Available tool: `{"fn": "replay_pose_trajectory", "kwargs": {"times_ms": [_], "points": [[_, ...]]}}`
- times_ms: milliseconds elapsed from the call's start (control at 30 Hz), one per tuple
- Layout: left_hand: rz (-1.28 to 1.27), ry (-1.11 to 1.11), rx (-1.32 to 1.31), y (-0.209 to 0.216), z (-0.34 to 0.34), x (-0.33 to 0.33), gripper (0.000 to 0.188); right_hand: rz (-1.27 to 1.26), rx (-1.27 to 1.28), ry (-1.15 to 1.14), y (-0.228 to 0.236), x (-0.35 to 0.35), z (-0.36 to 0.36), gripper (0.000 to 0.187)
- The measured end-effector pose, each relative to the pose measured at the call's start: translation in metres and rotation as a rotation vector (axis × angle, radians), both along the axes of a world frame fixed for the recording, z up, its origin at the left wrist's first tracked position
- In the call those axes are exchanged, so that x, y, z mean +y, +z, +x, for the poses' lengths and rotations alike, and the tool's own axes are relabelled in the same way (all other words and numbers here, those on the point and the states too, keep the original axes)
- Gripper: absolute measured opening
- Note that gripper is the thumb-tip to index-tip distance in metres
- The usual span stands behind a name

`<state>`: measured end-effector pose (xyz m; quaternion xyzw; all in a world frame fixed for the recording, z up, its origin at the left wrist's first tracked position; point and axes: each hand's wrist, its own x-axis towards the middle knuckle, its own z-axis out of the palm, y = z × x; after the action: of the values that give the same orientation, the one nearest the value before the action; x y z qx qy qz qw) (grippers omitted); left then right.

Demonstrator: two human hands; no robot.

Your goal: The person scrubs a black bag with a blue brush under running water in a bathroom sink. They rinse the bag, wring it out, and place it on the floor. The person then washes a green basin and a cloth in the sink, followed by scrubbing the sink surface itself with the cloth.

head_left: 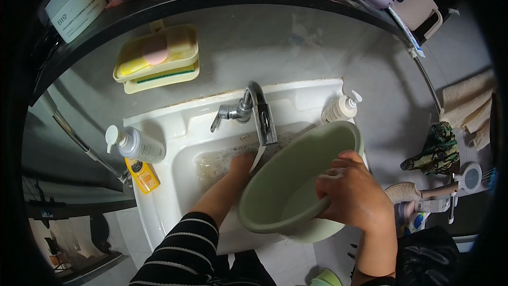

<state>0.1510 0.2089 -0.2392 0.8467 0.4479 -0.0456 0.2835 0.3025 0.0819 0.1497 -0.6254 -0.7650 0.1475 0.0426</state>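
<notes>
A pale green plastic basin (286, 190) is tilted over the right side of the white sink (177, 180). My right hand (354, 188) grips its near right rim, thumb inside the basin, with suds on the skin. My left hand (242, 163) reaches down into the sink at the foamy water, left of the basin; its fingers are hidden. From the chrome faucet (264, 122) a thin stream of water runs down between my left hand and the basin.
On the sink's left edge stand a white pump bottle (138, 145) and a yellow packet (143, 175). Another pump bottle (341, 108) is at the right back corner. A soap dish (156, 55) hangs on the wall below a dark shelf (227, 1). Towels (471, 106) hang at right.
</notes>
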Motion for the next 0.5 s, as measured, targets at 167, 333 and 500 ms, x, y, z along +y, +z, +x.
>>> {"fn": "replay_pose_trajectory", "kwargs": {"times_ms": [167, 333, 500], "points": [[-0.154, 0.128, 0.055, 0.01, -0.002, -0.001, 0.031, 0.024, 0.0, 0.005, -0.001, 0.005, -0.005, 0.025], [-0.181, 0.171, -0.153, 0.024, 0.002, -0.017, 0.035, 0.117, -0.015, 0.011, 0.001, -0.006, -0.006, 0.026], [-1.126, 0.88, -0.718, 0.007, -0.084, -0.031, 0.042, 0.159, 0.121, 0.089, -0.007, -0.015, -0.008, 0.029]]}}
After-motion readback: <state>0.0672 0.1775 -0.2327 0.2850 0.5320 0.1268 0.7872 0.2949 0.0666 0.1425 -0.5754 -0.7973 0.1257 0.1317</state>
